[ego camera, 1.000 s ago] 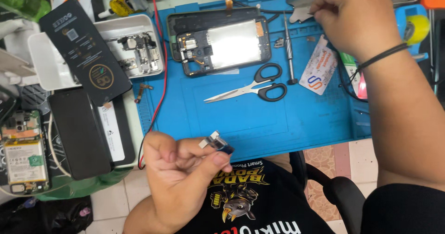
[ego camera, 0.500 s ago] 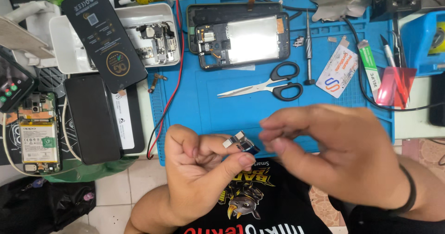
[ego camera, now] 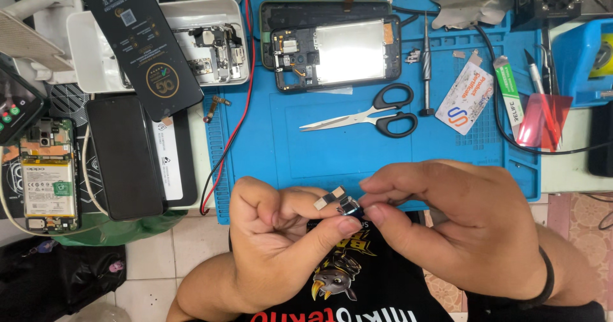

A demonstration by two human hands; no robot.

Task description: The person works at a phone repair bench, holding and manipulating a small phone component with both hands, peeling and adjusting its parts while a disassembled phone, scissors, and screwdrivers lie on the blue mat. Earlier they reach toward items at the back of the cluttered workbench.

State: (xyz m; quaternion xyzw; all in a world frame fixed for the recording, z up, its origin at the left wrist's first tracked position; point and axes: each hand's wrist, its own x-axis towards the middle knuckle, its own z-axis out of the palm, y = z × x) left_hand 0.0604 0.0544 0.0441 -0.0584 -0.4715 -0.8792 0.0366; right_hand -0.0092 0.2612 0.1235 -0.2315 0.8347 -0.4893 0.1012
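From the head camera, both hands meet just in front of the person's chest, below the near edge of the blue mat (ego camera: 332, 149), probably so the tiny part sits close under the eyes. The left hand (ego camera: 281, 245) has its fingers curled tight, thumb and forefinger pinched on a small phone part (ego camera: 341, 202), a dark metal module with a short pale ribbon tab sticking up and left. The right hand (ego camera: 460, 226) comes in from the other side, its thumb and forefinger tips closed on the same part, the other fingers loosely bent above; one hand seems to steady the piece while the other works on it. Well apart on the mat lies the opened phone (ego camera: 335, 51), back cover off and insides facing up, within easy reach. Just below it the scissors (ego camera: 377, 114) lie shut, and a small screwdriver (ego camera: 426, 63) lies upright beside the phone's right end. At the left of the bench a white tray (ego camera: 89, 67) holds loose phone pieces, keeping them together.
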